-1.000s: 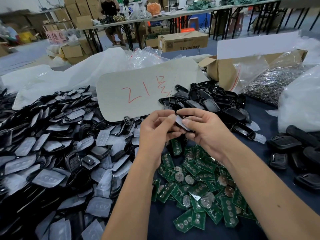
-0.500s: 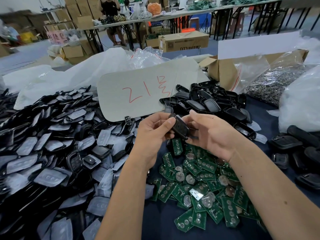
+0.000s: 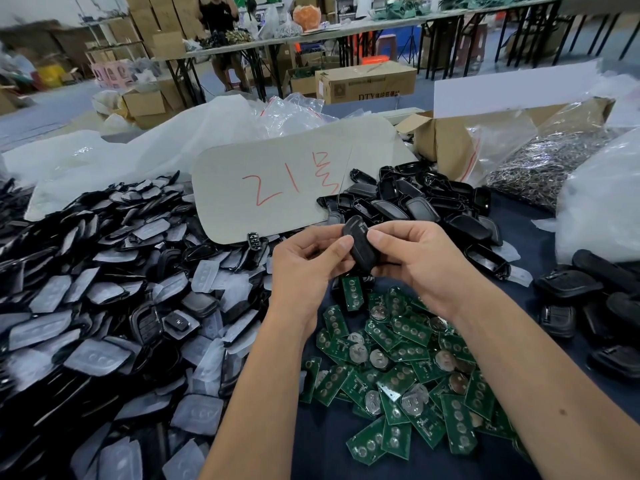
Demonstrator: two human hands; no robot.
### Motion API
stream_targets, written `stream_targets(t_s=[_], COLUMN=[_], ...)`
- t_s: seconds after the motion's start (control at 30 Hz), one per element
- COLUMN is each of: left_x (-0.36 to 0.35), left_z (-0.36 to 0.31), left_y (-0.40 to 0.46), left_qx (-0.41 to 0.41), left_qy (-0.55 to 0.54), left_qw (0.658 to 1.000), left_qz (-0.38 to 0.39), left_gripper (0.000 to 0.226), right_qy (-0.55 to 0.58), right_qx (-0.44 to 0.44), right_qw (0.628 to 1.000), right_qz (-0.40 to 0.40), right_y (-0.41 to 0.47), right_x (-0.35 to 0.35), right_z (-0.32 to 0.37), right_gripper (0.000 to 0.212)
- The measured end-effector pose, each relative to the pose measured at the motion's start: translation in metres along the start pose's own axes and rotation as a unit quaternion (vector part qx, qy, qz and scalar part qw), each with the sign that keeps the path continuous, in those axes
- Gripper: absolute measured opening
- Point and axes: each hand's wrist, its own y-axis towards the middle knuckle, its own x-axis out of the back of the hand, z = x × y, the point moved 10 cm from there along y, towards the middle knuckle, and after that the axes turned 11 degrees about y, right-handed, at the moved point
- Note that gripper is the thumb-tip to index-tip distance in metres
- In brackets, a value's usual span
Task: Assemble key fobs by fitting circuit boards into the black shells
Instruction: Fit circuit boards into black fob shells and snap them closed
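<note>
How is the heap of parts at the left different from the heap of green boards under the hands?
The left heap is black shells with cloudy grey pads; the green boards are flat, many carrying round silver cells. The left heap is much larger and piled higher; the boards spread thin. Both lie loose on the table.

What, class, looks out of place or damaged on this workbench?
Nothing stands out. Both hands, left hand and right hand, hold one black shell above the loose heap of green circuit boards; no damage is visible.

Behind our bench we see a long trestle table, stacked cardboard boxes and grey-blue floor.
</note>
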Motion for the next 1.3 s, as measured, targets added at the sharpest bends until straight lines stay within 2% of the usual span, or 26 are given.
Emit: stream_targets(t_s=[0.4, 0.47, 0.53, 0.6, 0.67, 0.77, 0.83, 0.93, 1.03, 1.1, 1.17, 1.2, 1.23, 1.3], left_x=[-0.006, -0.006, -0.008, -0.006, -0.004, -0.008, -0.010, -0.010, -0.002, 0.000, -0.001, -0.002, -0.003, -0.006], left_z=[-0.005, -0.005, -0.006, -0.003, 0.003, 0.010, 0.009, 0.007, 0.008, 0.009, 0.009, 0.008, 0.008, 0.008], left_y=[-0.002, -0.003, -0.003, -0.002, -0.002, -0.003, -0.003, -0.003, -0.001, 0.000, 0.000, 0.001, 0.001, 0.000], left_qx=[-0.016, -0.018, -0.025, 0.003, 0.055, 0.096, 0.088, 0.070, 0.066, 0.062, 0.057, 0.053, 0.048, 0.042], left_qy=[0.041, 0.040, 0.022, -0.037, -0.062, -0.027, -0.021, -0.002, 0.010, 0.016, 0.028, 0.037, 0.045, 0.057], left_qw=[0.999, 0.999, 0.999, 0.998, 0.995, 0.992, 0.992, 0.994, 0.996, 0.997, 0.997, 0.997, 0.996, 0.996], left_qz=[0.027, 0.032, 0.043, 0.050, 0.052, 0.078, 0.085, 0.085, 0.054, 0.044, 0.045, 0.047, 0.051, 0.059], left_gripper=[0.022, 0.018, 0.013, 0.010, 0.027, 0.051, 0.043, 0.011, 0.003, 0.005, 0.007, 0.007, 0.007, 0.006], right_qy=[-0.077, -0.078, -0.121, -0.241, -0.358, -0.426, -0.447, -0.468, -0.438, -0.381, -0.255, -0.186, -0.140, -0.130], right_qx=[0.030, 0.058, 0.130, 0.259, 0.371, 0.456, 0.476, 0.479, 0.461, 0.406, 0.290, 0.229, 0.185, 0.161], right_qw=[0.996, 0.994, 0.984, 0.935, 0.857, 0.781, 0.757, 0.743, 0.771, 0.828, 0.920, 0.954, 0.972, 0.978], right_qz=[0.042, 0.047, 0.034, 0.008, -0.006, -0.009, -0.007, -0.007, -0.035, -0.072, -0.071, -0.057, -0.042, -0.029], right_y=[-0.004, -0.004, -0.007, -0.016, -0.029, -0.043, -0.047, -0.048, -0.047, -0.038, -0.021, -0.013, -0.009, -0.007], right_x=[-0.007, -0.008, -0.008, -0.011, -0.022, -0.035, -0.042, -0.046, -0.039, -0.022, -0.004, 0.001, 0.002, 0.001], right_z=[0.006, 0.013, 0.027, 0.050, 0.065, 0.070, 0.069, 0.066, 0.068, 0.068, 0.054, 0.043, 0.034, 0.027], right_gripper=[0.003, 0.008, 0.014, 0.013, 0.014, 0.015, 0.014, 0.017, 0.037, 0.042, 0.032, 0.023, 0.016, 0.008])
